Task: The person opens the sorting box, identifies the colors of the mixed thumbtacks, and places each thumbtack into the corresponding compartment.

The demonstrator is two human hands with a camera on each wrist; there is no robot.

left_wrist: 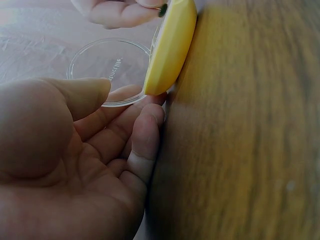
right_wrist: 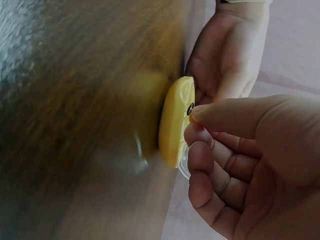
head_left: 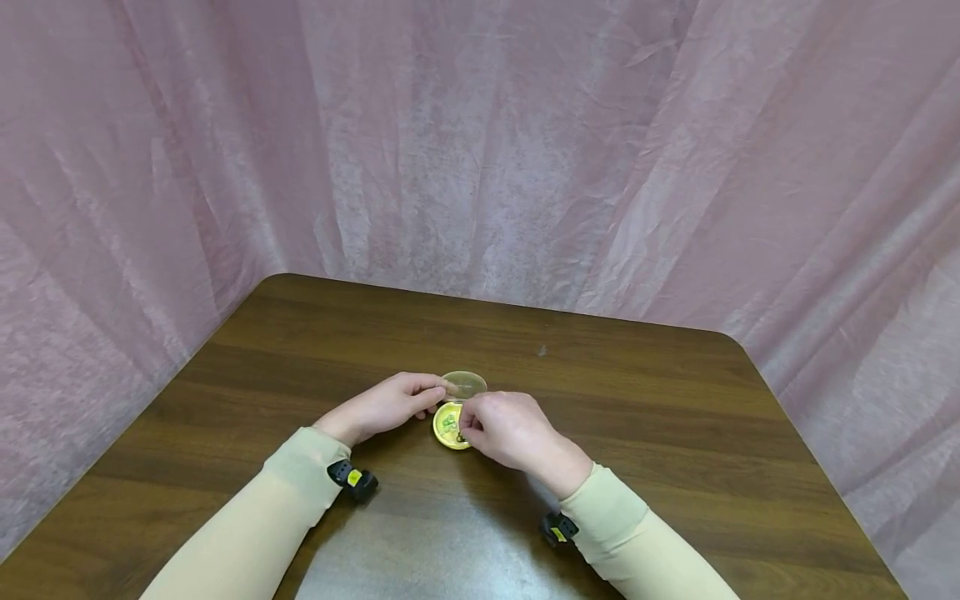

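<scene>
A small round yellow case (head_left: 438, 433) lies on the table with its clear lid (left_wrist: 92, 62) raised on the far side. My left hand (head_left: 397, 403) pinches the lid's edge between thumb and forefinger, its other fingers beside the case. Light green pieces (head_left: 449, 422) show inside the case. Over the case's right side, my right hand (head_left: 508, 423) pinches a small dark ring-shaped piece (right_wrist: 190, 108) between thumb and forefinger, right at the open top. The right hand covers part of the case in the head view.
The brown wooden table (head_left: 637, 375) has rounded far corners. Behind it hangs a pink curtain (head_left: 480, 150). A small pale mark (head_left: 542, 351) shows on the wood beyond the case.
</scene>
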